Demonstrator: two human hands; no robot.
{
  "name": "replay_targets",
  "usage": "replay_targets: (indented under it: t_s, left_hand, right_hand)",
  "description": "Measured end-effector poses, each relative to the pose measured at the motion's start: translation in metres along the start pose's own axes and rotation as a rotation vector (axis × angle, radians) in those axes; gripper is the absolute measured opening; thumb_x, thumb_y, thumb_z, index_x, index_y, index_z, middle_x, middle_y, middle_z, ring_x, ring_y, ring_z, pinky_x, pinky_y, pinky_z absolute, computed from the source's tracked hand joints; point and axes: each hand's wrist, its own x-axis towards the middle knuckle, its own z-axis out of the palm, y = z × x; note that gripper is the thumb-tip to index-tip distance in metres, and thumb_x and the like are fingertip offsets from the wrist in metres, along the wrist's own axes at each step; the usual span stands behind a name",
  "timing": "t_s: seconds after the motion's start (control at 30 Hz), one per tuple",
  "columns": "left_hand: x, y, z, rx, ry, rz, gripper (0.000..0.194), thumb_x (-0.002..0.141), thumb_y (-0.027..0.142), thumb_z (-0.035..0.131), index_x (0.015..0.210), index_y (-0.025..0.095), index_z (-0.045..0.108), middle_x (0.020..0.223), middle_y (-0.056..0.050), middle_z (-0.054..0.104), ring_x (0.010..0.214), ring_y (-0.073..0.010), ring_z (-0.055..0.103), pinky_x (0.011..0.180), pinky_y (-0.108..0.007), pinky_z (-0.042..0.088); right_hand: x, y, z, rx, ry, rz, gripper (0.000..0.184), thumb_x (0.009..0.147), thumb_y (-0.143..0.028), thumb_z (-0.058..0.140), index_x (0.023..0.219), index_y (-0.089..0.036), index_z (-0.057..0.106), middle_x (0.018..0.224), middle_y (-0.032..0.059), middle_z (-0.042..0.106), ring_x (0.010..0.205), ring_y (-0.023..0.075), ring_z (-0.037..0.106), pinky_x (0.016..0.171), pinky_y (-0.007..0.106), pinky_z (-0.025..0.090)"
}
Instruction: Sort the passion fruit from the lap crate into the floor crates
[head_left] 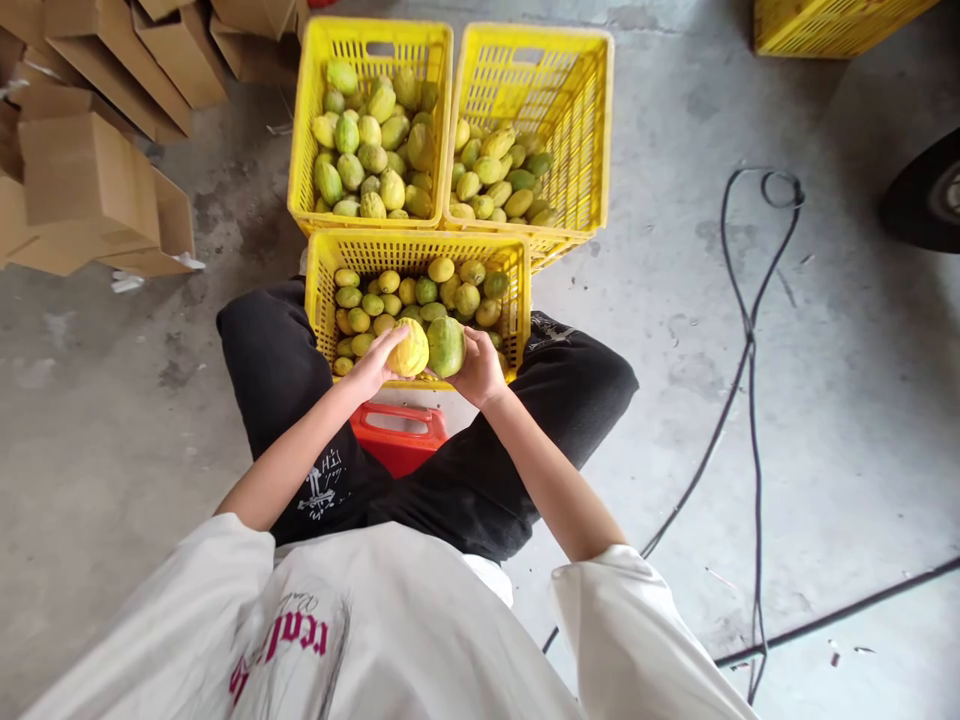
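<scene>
My left hand (pixel 377 362) is closed around a yellow melon-like fruit (pixel 409 348). In my right hand (pixel 478 366) is a greener fruit (pixel 446 347) of the same kind, held right beside the yellow one. Both fruits are over the near side of a yellow plastic crate (pixel 315 300) between my knees. Inside that crate lie several smaller yellow and green fruits (pixel 425 291). My fingers under the two fruits are mostly hidden.
Beyond it stand two more yellow crates, a left one (pixel 296 130) and a right one (pixel 604 130), both holding fruit. Cardboard boxes (pixel 90 180) are piled at left. A red plastic stool (pixel 397 455) is under me. A black cable (pixel 750 345) and a tyre (pixel 926 195) are at right.
</scene>
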Motion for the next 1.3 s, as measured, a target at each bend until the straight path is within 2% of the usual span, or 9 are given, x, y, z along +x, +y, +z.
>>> replay_targets:
  t_s: [0.1,0.2,0.4,0.5,0.63,0.7,0.8,1.03,1.3]
  left_hand:
    - [0.002,0.002,-0.001,-0.136,-0.009,-0.035,0.03,0.097,0.04,0.06,0.118,0.021,0.069,0.109,-0.011,0.082,0.116,-0.0343,0.081,0.084,-0.04,0.071]
    - [0.002,0.006,-0.004,-0.201,-0.021,0.003,0.032,0.089,0.029,0.061,0.12,0.023,0.065,0.115,-0.007,0.08,0.121,-0.0332,0.079,0.098,-0.046,0.071]
    - [-0.004,0.011,-0.002,-0.1,0.06,0.098,0.028,0.087,0.022,0.072,0.114,0.025,0.062,0.113,-0.002,0.078,0.129,-0.0289,0.076,0.105,-0.043,0.068]
    - [-0.008,0.009,0.003,-0.07,0.016,0.109,0.03,0.088,0.026,0.082,0.114,0.023,0.067,0.122,-0.006,0.081,0.136,-0.0321,0.074,0.11,-0.045,0.067]
    - [-0.008,0.0,0.01,-0.114,0.034,0.081,0.014,0.095,0.026,0.078,0.106,0.018,0.074,0.124,-0.013,0.084,0.143,-0.034,0.071,0.118,-0.046,0.063]
    - [-0.007,-0.004,0.012,-0.14,0.073,0.067,0.011,0.096,0.026,0.077,0.104,0.018,0.075,0.123,-0.013,0.084,0.142,-0.0321,0.071,0.119,-0.043,0.063]
    - [-0.005,-0.007,0.013,-0.138,0.134,0.021,0.02,0.094,0.03,0.079,0.11,0.02,0.076,0.124,-0.011,0.084,0.138,-0.0306,0.074,0.114,-0.04,0.065]
    - [-0.007,-0.001,0.014,-0.149,0.179,-0.079,0.033,0.097,0.04,0.073,0.122,0.02,0.071,0.116,-0.011,0.085,0.125,-0.0329,0.08,0.099,-0.043,0.07]
    - [-0.008,0.007,0.015,-0.24,0.189,-0.088,0.037,0.103,0.035,0.056,0.132,0.017,0.07,0.114,-0.013,0.084,0.121,-0.0343,0.081,0.098,-0.046,0.072]
  right_hand:
    - [0.001,-0.003,-0.003,0.0,-0.012,0.013,0.041,0.084,-0.054,0.068,0.114,-0.027,0.067,0.115,0.0095,0.081,0.131,0.0437,0.072,0.099,0.063,0.07]
    - [0.002,-0.004,-0.004,-0.021,0.006,-0.014,0.037,0.08,-0.048,0.068,0.11,-0.027,0.066,0.113,0.0094,0.081,0.131,0.0436,0.072,0.099,0.062,0.07]
    - [0.002,-0.003,-0.001,-0.072,-0.012,-0.094,0.042,0.078,-0.05,0.083,0.111,-0.029,0.069,0.112,0.0055,0.083,0.132,0.0385,0.074,0.1,0.051,0.07]
    - [0.001,-0.001,0.0,-0.085,-0.036,-0.07,0.047,0.076,-0.057,0.091,0.108,-0.027,0.072,0.11,0.0066,0.084,0.13,0.0377,0.075,0.104,0.049,0.068]
    - [0.0,0.003,0.002,-0.069,0.003,-0.067,0.054,0.073,-0.052,0.095,0.115,-0.025,0.074,0.116,0.0053,0.084,0.128,0.0353,0.075,0.11,0.048,0.066]
    - [-0.001,0.004,0.003,-0.045,0.041,-0.065,0.052,0.074,-0.049,0.095,0.116,-0.027,0.072,0.119,0.0033,0.083,0.127,0.0333,0.075,0.109,0.048,0.066]
    - [-0.001,0.004,0.005,-0.004,0.081,-0.02,0.044,0.08,-0.045,0.088,0.115,-0.029,0.069,0.115,0.0023,0.082,0.127,0.0326,0.075,0.106,0.05,0.067]
    - [-0.001,-0.002,0.004,0.075,0.078,0.053,0.032,0.083,-0.042,0.064,0.109,-0.025,0.066,0.108,0.0093,0.082,0.128,0.0386,0.074,0.104,0.058,0.068]
    - [0.005,-0.003,-0.002,0.032,0.075,0.064,0.037,0.091,-0.041,0.058,0.121,-0.023,0.069,0.107,0.0098,0.082,0.121,0.0372,0.077,0.102,0.057,0.069]
